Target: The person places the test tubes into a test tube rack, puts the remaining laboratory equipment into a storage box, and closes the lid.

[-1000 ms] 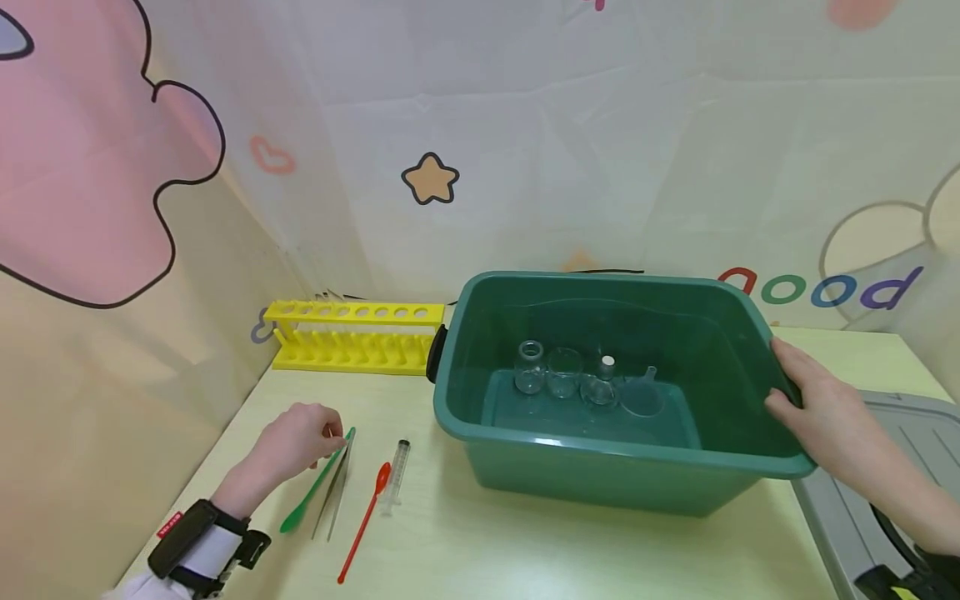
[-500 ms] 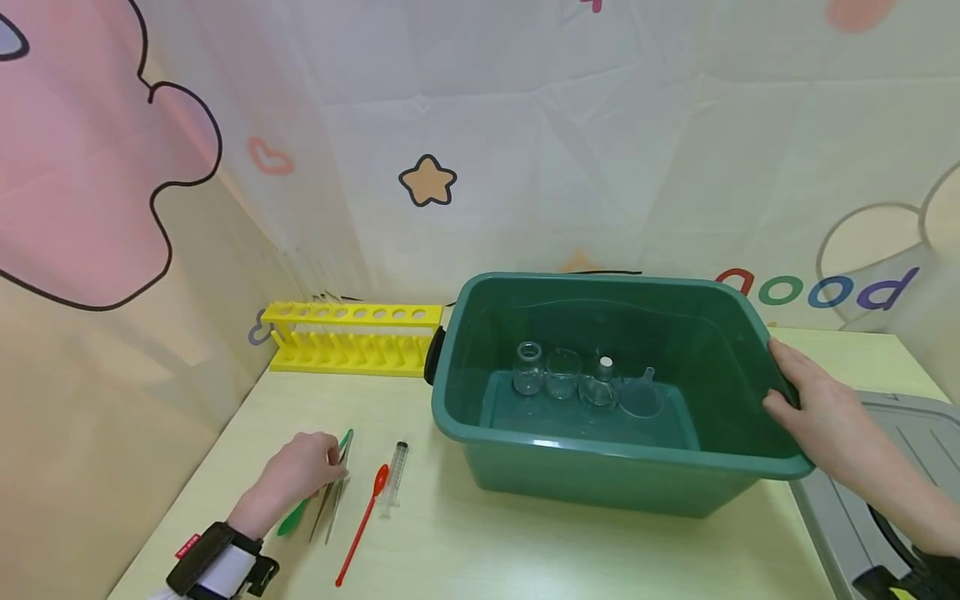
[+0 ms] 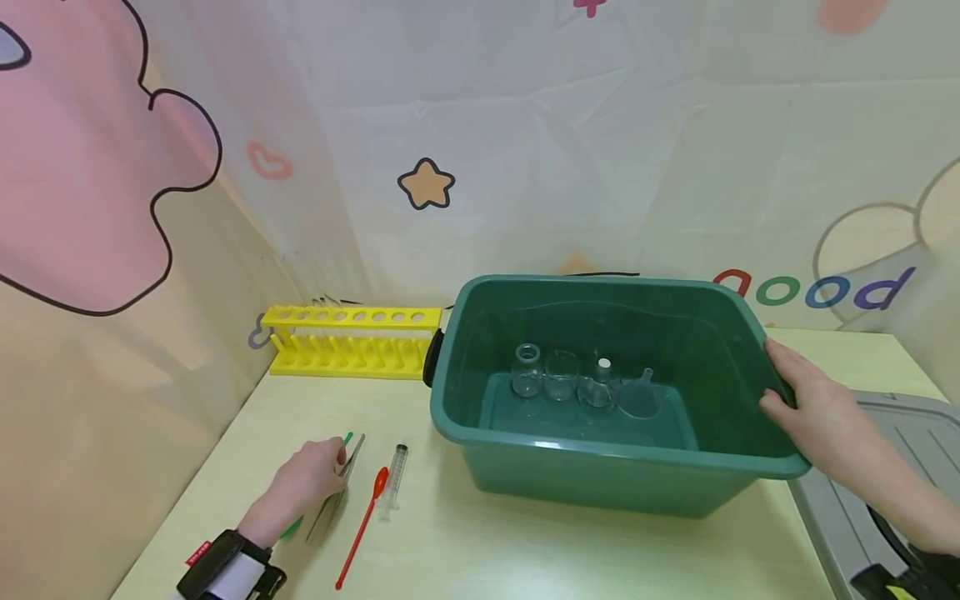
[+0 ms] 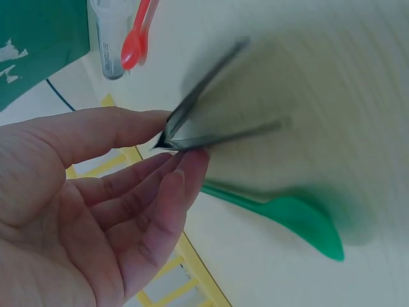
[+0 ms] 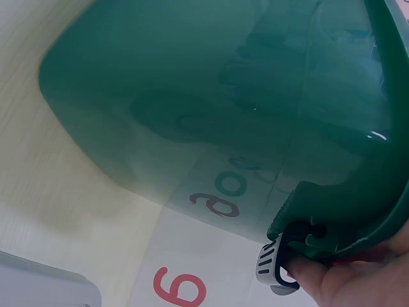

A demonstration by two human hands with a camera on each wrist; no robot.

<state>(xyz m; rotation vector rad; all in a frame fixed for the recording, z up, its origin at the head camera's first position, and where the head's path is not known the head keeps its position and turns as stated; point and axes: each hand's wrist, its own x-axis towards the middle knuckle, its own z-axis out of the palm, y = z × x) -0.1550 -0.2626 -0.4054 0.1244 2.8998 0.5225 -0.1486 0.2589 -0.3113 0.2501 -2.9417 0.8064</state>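
Between thumb and fingertips, my left hand (image 3: 303, 483) pinches a pair of metal tweezers (image 4: 204, 89), whose two arms spread apart above the table in the left wrist view. A green spoon (image 4: 300, 220) lies just beside that hand, partly covered by it in the head view. To its right are a red spoon (image 3: 365, 529) and a clear syringe (image 3: 394, 479). My right hand (image 3: 817, 408) grips the right end of a green plastic bin (image 3: 600, 450), at its rim and handle. Inside the bin stand a glass bottle (image 3: 527, 375), a beaker (image 3: 561, 379), a white-stoppered flask (image 3: 596, 392) and a funnel (image 3: 639, 400).
A yellow test tube rack (image 3: 348, 368) stands at the back left, against the printed curtain (image 3: 525, 167). The bin takes up the table's middle and right. A grey lid (image 3: 911, 433) lies at the right, under my right forearm.
My left hand has come down and slightly nearer, from the top of the green spoon onto the tweezers. They now tilt and shift in its grasp. My right hand stays on the bin.
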